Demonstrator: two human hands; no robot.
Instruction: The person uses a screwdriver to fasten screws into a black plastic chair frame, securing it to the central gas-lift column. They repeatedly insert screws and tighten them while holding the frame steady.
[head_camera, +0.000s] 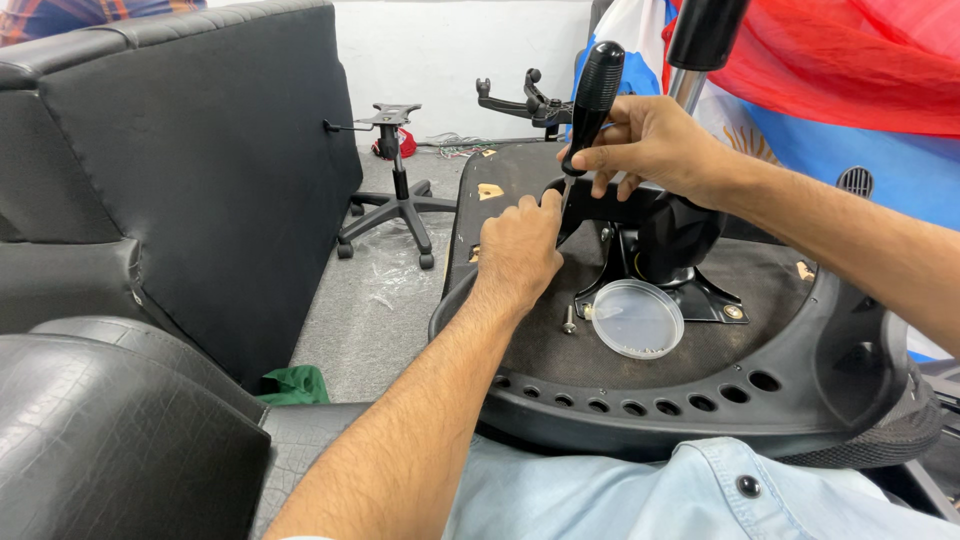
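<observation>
Left hand (517, 250) steadying screwdriver (592, 100) tip; right hand (650, 140) gripping handle — upright

Right hand (650, 140) fisted (thumb up); left hand (517, 250) pinching below.

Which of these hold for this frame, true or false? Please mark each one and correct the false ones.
1. The right hand grips the black-handled screwdriver. True.
2. The round clear plastic lid lies on the grey floor. False: it rests on the upturned black chair seat underside.
3. The left hand is beside the screwdriver's tip at the black metal seat bracket. True.
4. A loose screw lies left of the lid. True.
5. The black five-star wheeled chair base sits on the seat. False: it stands on the floor behind.
</observation>
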